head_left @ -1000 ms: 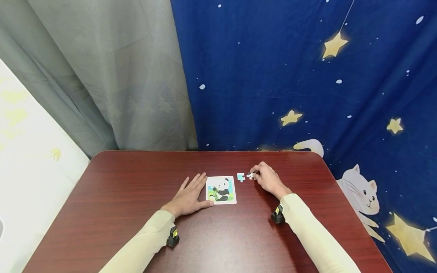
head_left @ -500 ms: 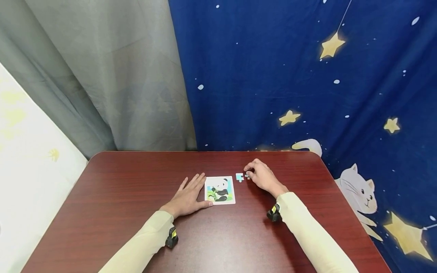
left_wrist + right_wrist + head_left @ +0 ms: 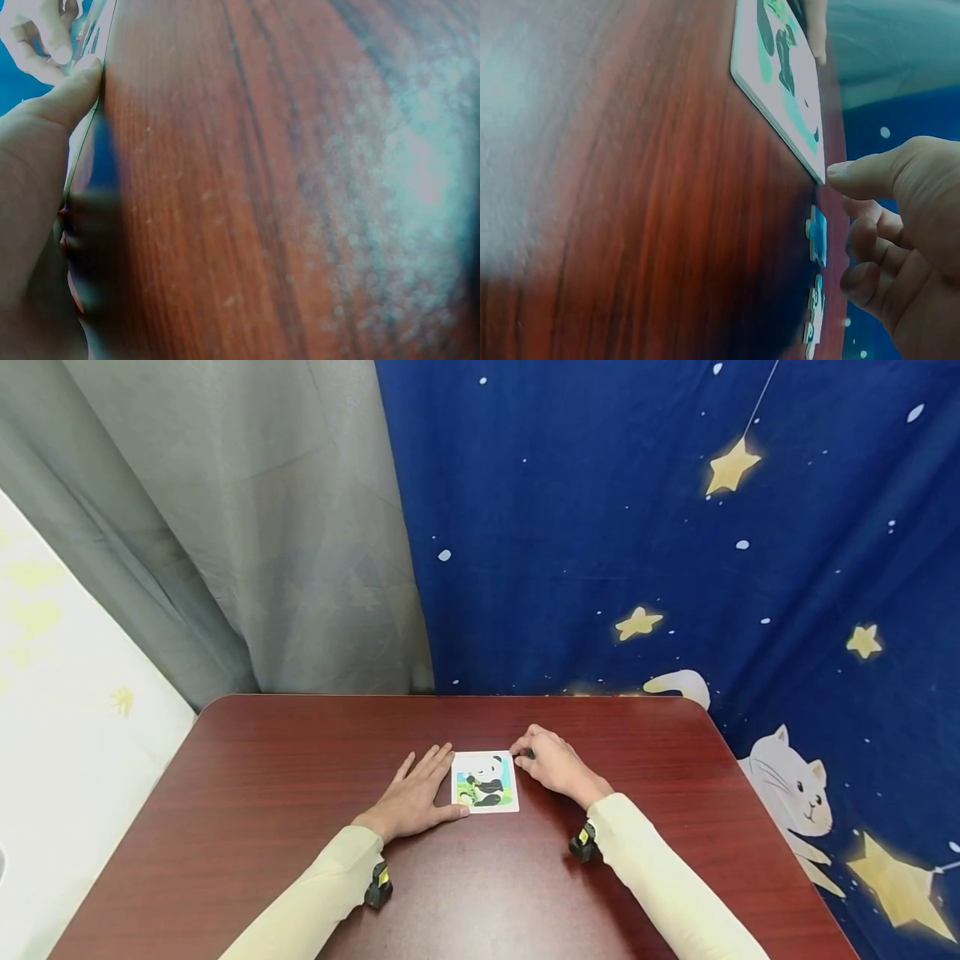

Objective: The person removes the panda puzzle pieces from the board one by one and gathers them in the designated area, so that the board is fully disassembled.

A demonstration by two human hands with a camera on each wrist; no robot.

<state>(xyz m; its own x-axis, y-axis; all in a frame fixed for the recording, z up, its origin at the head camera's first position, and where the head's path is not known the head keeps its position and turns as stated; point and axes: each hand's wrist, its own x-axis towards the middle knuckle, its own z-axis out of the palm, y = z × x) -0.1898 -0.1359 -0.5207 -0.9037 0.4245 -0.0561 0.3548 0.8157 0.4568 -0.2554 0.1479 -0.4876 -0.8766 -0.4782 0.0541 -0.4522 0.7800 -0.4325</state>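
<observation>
And there was the panda puzzle [image 3: 486,782], flat on the dark red surface [image 3: 480,877], caught between two hands! Over at nine o'clock lay the left hand [image 3: 411,799], palm down, fingers stretched out and spread, thumb over the puzzle's rim at seven, fingertips beside the corner near eleven. Across at two, the right hand [image 3: 557,767] was in close, fingers bent, thumb right by the corner; whether they pinched anything, I couldn't tell. And look under that hand: in the right wrist view, a light-blue piece [image 3: 819,237] sat just off the corner, towards six o'clock, with a white-and-dark piece [image 3: 816,315] further down that line. A starry blue curtain [image 3: 570,527] hung behind, at one.
</observation>
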